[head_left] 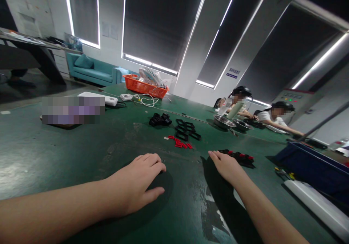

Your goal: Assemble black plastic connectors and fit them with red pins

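Note:
My left hand (143, 182) is over the green table (120, 149), thumb apart from the loosely bent fingers, with nothing in it. My right hand (224, 164) lies just left of a group of black parts with red pieces (241, 158); its fingers reach forward and look empty. Whether it touches those parts, I cannot tell. Beyond and between my hands lie several small red pieces (182, 144). Behind them are several black rectangular frames (187, 128), and a cluster of black parts (160, 119) sits to their left.
An orange basket (145, 88) stands at the back, near a white cable (145, 99). Metal bowls (224, 122) are at the right, by two seated people. A dark blue bin (313, 167) and a long white object (317, 204) border the right side. A blurred-out item (72, 111) lies left.

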The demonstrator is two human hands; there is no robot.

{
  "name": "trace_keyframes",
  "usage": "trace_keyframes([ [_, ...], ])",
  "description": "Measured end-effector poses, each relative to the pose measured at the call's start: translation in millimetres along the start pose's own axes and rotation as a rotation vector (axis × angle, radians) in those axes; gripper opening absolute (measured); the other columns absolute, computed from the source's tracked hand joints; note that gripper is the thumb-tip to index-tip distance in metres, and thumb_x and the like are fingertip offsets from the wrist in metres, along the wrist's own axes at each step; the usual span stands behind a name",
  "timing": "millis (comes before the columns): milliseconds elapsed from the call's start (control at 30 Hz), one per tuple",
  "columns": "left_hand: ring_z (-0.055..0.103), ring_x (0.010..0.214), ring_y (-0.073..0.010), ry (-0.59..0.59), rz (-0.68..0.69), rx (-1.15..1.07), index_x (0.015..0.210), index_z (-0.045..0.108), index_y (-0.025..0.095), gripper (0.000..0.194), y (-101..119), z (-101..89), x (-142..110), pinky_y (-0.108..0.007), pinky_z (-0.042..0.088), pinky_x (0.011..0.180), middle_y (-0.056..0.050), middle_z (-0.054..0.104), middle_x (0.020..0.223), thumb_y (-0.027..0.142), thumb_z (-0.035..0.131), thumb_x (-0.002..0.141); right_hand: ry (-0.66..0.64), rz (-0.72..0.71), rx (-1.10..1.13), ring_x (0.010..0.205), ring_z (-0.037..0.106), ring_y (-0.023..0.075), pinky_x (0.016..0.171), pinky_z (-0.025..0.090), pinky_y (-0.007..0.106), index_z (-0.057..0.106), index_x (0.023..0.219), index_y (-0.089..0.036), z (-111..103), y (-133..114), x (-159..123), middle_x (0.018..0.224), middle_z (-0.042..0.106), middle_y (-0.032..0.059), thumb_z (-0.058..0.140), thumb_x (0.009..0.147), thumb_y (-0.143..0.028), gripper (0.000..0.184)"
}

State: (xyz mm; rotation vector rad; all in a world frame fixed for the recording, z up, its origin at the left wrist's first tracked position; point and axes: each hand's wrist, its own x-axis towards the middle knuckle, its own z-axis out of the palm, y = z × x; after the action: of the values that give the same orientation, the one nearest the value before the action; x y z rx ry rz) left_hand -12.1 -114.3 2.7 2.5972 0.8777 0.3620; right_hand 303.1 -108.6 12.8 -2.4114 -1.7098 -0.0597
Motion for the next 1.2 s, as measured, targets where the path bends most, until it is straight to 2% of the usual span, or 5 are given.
trace_keyframes([
  [333, 0.052, 0.121, -0.0326, 0.010, -0.005, -0.004, 0.123, 0.059, 0.022, 0.036, -0.2, 0.8, 0.1, -0.049, 0.041, 0.104, -0.012, 0.056, 0.128, 0.035, 0.057, 0.089, -0.060, 0.100, -0.035, 0.129, 0.053, 0.0303, 0.108, 0.039, 0.040, 0.064, 0.126, -0.012, 1.9, 3.6, 4.8, 0.136, 0.059, 0.0167, 0.040, 0.097, -0.043, 0.049],
  [533, 0.051, 0.122, -0.0327, 0.006, 0.003, 0.001, 0.123, 0.059, 0.021, 0.036, -0.2, 0.4, -0.6, -0.049, 0.041, 0.103, -0.012, 0.056, 0.130, 0.034, 0.056, 0.090, -0.069, 0.125, -0.017, 0.128, 0.054, 0.0258, 0.109, 0.037, 0.048, 0.059, 0.127, -0.012, 2.7, 4.9, 5.7, 0.137, 0.058, 0.0165, 0.046, 0.098, -0.044, 0.046],
  [800, 0.051, 0.122, -0.0340, 0.004, 0.010, 0.009, 0.124, 0.058, 0.020, 0.037, -1.1, 1.2, 0.1, -0.051, 0.042, 0.102, -0.013, 0.055, 0.130, 0.035, 0.055, 0.090, -0.079, 0.118, 0.016, 0.133, 0.048, 0.0325, 0.111, 0.036, 0.042, 0.061, 0.129, -0.008, -0.1, 5.5, 4.7, 0.138, 0.057, 0.0192, 0.040, 0.098, -0.042, 0.050],
  [967, 0.051, 0.121, -0.0339, 0.001, 0.017, 0.015, 0.124, 0.058, 0.020, 0.037, -1.4, 2.1, -0.5, -0.051, 0.043, 0.102, -0.013, 0.055, 0.130, 0.035, 0.055, 0.090, -0.062, 0.125, 0.043, 0.119, 0.058, 0.0276, 0.101, 0.045, 0.049, 0.060, 0.123, -0.016, 1.3, 6.3, 6.0, 0.132, 0.059, 0.0136, 0.052, 0.097, -0.038, 0.036],
  [1200, 0.051, 0.122, -0.0345, -0.002, 0.013, 0.022, 0.123, 0.058, 0.019, 0.036, -1.5, 1.9, 0.6, -0.052, 0.042, 0.102, -0.013, 0.055, 0.130, 0.033, 0.055, 0.090, -0.037, 0.138, 0.079, 0.108, 0.061, 0.0242, 0.090, 0.052, 0.046, 0.058, 0.122, -0.019, 3.8, 6.9, 8.8, 0.128, 0.059, 0.0097, 0.057, 0.095, -0.033, 0.031],
])
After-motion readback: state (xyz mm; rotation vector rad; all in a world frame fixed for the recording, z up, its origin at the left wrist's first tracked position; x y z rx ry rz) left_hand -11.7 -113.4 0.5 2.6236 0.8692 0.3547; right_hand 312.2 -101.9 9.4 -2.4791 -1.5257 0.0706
